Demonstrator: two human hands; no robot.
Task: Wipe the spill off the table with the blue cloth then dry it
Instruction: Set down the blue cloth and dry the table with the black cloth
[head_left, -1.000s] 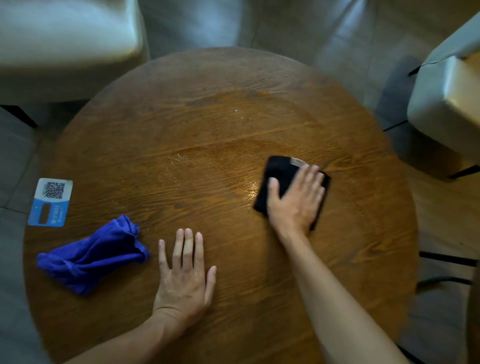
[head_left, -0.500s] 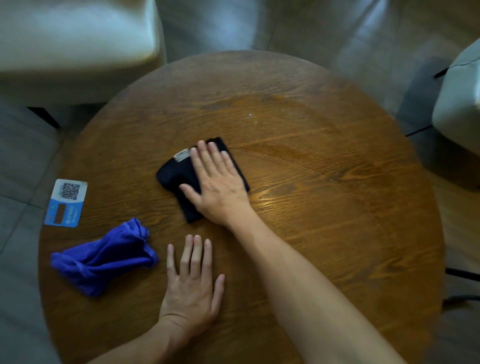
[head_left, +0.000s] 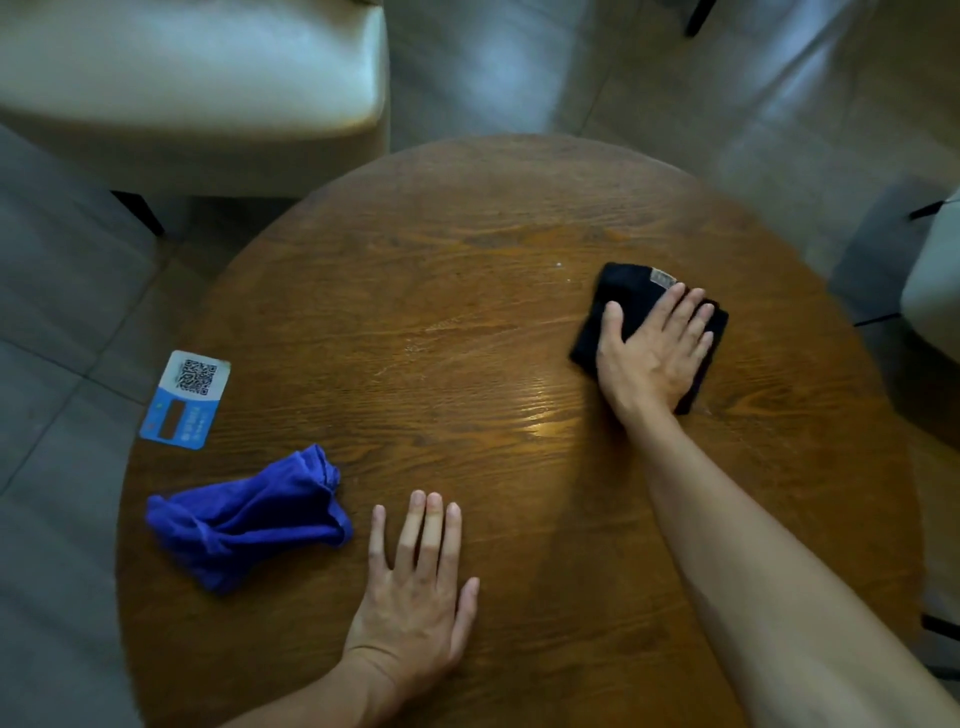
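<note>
A round wooden table (head_left: 467, 249) fills the view. My right hand (head_left: 654, 353) presses flat on a folded black cloth (head_left: 626, 293) with a small label, on the table's right side. The blue cloth (head_left: 244, 514) lies crumpled near the left front edge, untouched. My left hand (head_left: 415, 587) rests flat on the wood just right of the blue cloth, fingers apart, holding nothing. A faint pale smear (head_left: 441, 338) shows on the wood near the middle.
A blue and white QR-code card (head_left: 184, 397) is stuck at the table's left edge. A cream upholstered chair (head_left: 197, 78) stands behind the table at the upper left, another seat (head_left: 935, 280) at the right edge. Grey tiled floor surrounds the table.
My right hand slid the black cloth from the right to the middle left of the table, then back to the right side. My left hand and the blue cloth stayed put.
</note>
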